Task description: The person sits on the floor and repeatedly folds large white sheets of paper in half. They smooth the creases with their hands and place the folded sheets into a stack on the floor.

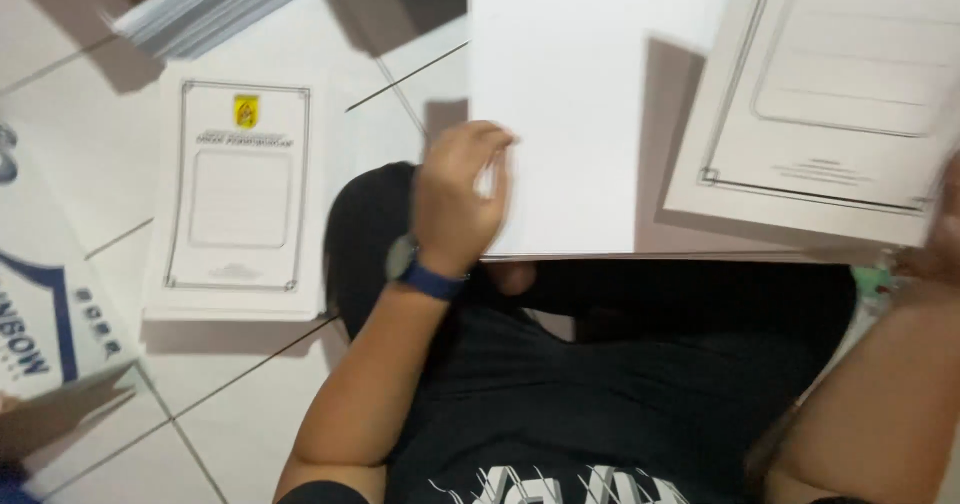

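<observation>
Up front, the left hand [455, 199] has its grip clamped on the blank white sheet's [570, 104] lower-left edge.

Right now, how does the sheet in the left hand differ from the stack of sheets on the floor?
The sheet in the left hand shows a blank white face; the top of the stack shows a printed frame and a yellow emblem. The sheet is lifted over the lap, while the stack lies flat on the tiled floor. The sheet is single, the stack thick. Both are white paper.
</observation>
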